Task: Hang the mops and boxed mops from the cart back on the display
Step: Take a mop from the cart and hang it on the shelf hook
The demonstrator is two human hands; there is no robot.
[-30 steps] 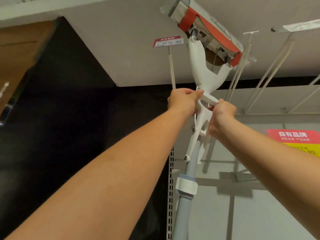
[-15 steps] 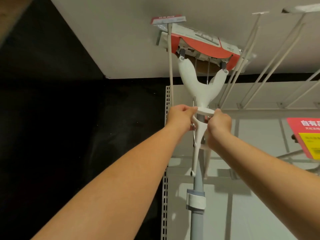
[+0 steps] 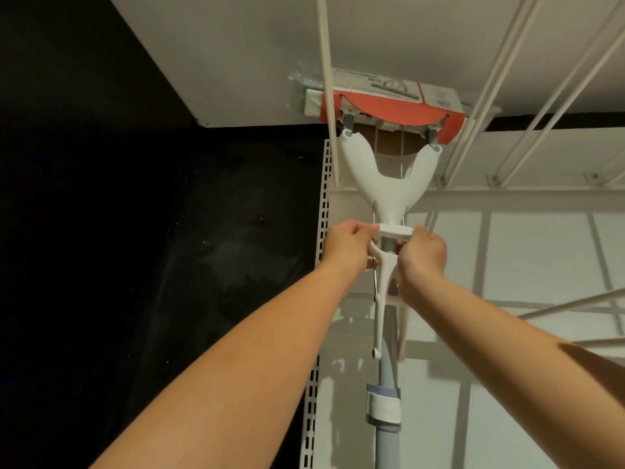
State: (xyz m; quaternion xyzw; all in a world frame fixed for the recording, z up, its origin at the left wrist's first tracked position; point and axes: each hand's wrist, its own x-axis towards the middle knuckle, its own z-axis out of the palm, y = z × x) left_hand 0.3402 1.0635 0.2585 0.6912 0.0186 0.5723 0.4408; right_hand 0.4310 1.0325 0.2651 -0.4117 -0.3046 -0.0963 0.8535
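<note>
A white squeeze mop (image 3: 389,184) is raised head-up against the underside of the top shelf. Its head wears a red and white cardboard sleeve (image 3: 392,103), and its grey pole (image 3: 389,445) hangs straight down. My left hand (image 3: 348,247) grips the left side of the white lever ring just under the Y-shaped yoke. My right hand (image 3: 421,255) grips the ring's right side. A white display hook rod (image 3: 328,96) passes in front of the mop head's left end. Whether the mop hangs on the rod cannot be seen.
Several more white hook rods (image 3: 514,79) reach out from the white back panel (image 3: 541,265) on the right. A slotted upright (image 3: 323,231) marks the panel's left edge. Beyond it is a dark wall (image 3: 135,265). The shelf underside (image 3: 253,45) is overhead.
My view has tilted up and moved closer. The mop head turned from slanted to square with the shelf and lies nearer the hook rod. Both hands kept their grip.
</note>
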